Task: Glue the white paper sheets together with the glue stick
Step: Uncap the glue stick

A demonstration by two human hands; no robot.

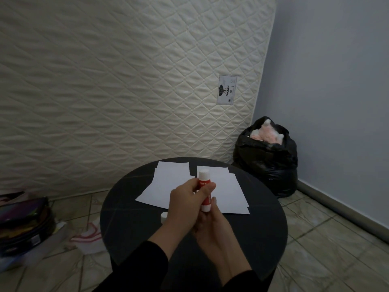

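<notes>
A red and white glue stick (203,178) stands upright over the middle of the round black table (130,224), held between both hands. My left hand (185,201) wraps its fingers around the red body. My right hand (212,226) sits lower and grips the white base. Behind the hands, white paper sheets lie flat in two overlapping piles, a left pile (166,182) and a right pile (229,188). A small white cap (164,216) rests on the table just left of my left hand.
A quilted mattress (126,81) leans against the wall behind the table. A black bin bag (267,161) with a pink plush toy stands in the right corner. On the tiled floor at left lie a dark case (23,220) and a striped cloth (88,239).
</notes>
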